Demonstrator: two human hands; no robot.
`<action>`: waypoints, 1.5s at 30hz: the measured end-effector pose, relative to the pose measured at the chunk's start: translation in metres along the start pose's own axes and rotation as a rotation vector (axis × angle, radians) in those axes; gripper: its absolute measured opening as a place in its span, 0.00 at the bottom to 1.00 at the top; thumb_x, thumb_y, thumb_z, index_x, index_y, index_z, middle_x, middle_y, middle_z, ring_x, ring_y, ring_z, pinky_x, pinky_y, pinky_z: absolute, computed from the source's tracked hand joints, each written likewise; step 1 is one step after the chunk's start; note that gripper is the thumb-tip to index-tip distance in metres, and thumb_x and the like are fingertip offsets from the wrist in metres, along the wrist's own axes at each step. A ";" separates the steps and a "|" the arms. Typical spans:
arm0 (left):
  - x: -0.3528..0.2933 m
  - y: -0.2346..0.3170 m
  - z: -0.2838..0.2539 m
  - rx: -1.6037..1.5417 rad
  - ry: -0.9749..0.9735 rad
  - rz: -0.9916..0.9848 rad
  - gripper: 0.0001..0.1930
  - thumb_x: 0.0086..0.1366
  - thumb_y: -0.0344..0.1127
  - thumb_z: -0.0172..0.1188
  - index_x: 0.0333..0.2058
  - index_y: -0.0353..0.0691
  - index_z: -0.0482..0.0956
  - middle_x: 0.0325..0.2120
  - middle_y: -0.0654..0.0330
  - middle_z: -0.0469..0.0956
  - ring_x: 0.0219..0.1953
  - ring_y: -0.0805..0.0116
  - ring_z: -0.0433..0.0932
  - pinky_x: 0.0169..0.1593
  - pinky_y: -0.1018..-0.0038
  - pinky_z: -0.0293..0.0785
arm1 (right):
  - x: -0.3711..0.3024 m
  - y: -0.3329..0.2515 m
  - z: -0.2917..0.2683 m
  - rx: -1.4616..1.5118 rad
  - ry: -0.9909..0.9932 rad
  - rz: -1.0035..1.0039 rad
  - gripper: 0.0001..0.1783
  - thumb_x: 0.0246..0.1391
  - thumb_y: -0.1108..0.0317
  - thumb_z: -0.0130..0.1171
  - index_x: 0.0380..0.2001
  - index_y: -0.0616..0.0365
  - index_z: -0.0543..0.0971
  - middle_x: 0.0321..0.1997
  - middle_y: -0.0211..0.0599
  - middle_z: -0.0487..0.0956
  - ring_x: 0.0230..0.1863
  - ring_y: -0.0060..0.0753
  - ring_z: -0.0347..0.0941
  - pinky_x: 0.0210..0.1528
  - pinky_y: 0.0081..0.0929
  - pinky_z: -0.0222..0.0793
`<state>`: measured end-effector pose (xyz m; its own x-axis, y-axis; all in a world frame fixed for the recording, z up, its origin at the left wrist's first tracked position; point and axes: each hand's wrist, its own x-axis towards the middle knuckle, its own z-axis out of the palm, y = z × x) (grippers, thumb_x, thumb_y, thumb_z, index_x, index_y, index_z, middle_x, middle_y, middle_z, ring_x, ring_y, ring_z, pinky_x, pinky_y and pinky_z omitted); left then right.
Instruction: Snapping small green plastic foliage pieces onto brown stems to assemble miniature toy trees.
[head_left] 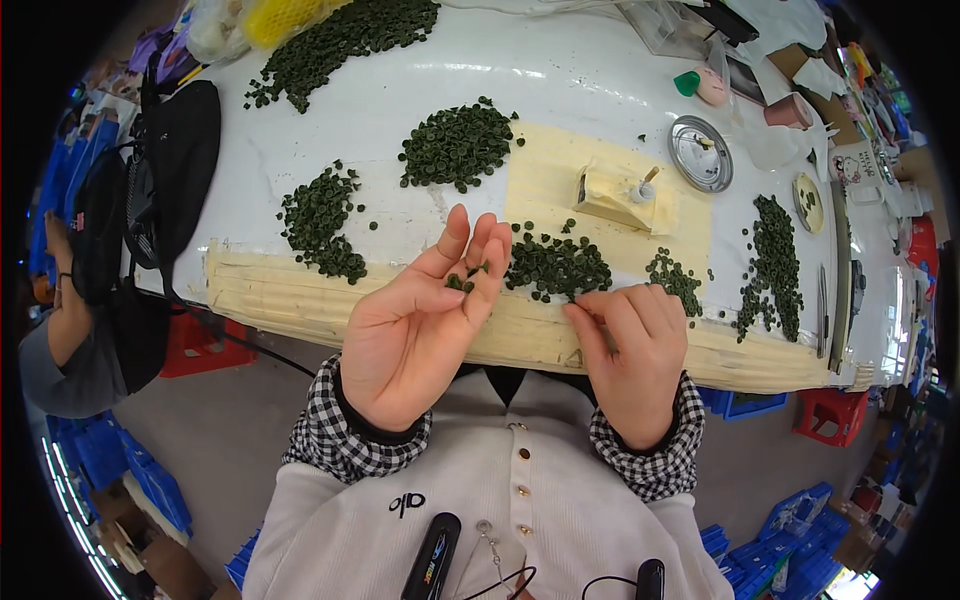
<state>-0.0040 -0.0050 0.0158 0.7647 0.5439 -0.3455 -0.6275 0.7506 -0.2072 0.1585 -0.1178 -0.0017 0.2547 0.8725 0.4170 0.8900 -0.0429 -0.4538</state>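
My left hand [425,320] is turned palm up, with its fingers curled a little around a few small dark green cup-shaped pieces [460,283]. My right hand [640,345] rests at the table's near edge, thumb and forefinger closed together beside a pile of the same pieces [560,268]. Whatever lies between those fingertips is too small to make out. A smaller cluster of green pieces [674,280] sits just past my right knuckles. Behind the middle pile, a tape-covered block [612,205] with a short stick and a white nozzle stands on yellowish tape.
More green heaps lie on the white table [560,60]: one left [320,225], one centre [458,145], one far left [340,45], one right [772,265]. A round metal lid [700,153] and tweezers [822,310] are at the right. Black bags [180,170] hang at the left edge, near another person's arm [68,290].
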 end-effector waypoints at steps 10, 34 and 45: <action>-0.002 -0.001 0.001 0.144 -0.016 0.028 0.25 0.56 0.11 0.35 0.55 0.24 0.56 0.58 0.42 0.54 0.65 0.55 0.46 0.67 0.67 0.53 | -0.001 0.017 -0.024 0.020 0.219 0.205 0.07 0.39 0.78 0.65 0.26 0.59 0.78 0.22 0.32 0.73 0.23 0.31 0.66 0.29 0.26 0.59; -0.005 -0.020 -0.025 0.734 -0.144 -0.378 0.13 0.68 0.32 0.46 0.49 0.34 0.70 0.43 0.60 0.74 0.43 0.75 0.73 0.48 0.79 0.69 | -0.003 -0.016 -0.012 0.431 0.140 -0.030 0.22 0.32 0.75 0.70 0.37 0.48 0.83 0.22 0.25 0.61 0.23 0.23 0.58 0.23 0.18 0.57; -0.004 -0.011 -0.030 0.991 -0.196 -0.322 0.08 0.65 0.32 0.52 0.38 0.34 0.76 0.33 0.63 0.74 0.35 0.77 0.70 0.40 0.82 0.66 | -0.012 -0.002 -0.012 0.390 0.085 -0.253 0.27 0.30 0.74 0.71 0.41 0.47 0.81 0.23 0.26 0.65 0.22 0.23 0.57 0.22 0.19 0.54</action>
<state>-0.0046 -0.0265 -0.0078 0.9394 0.2497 -0.2349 -0.0589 0.7925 0.6071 0.1583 -0.1341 0.0029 0.0931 0.7883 0.6082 0.7241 0.3657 -0.5848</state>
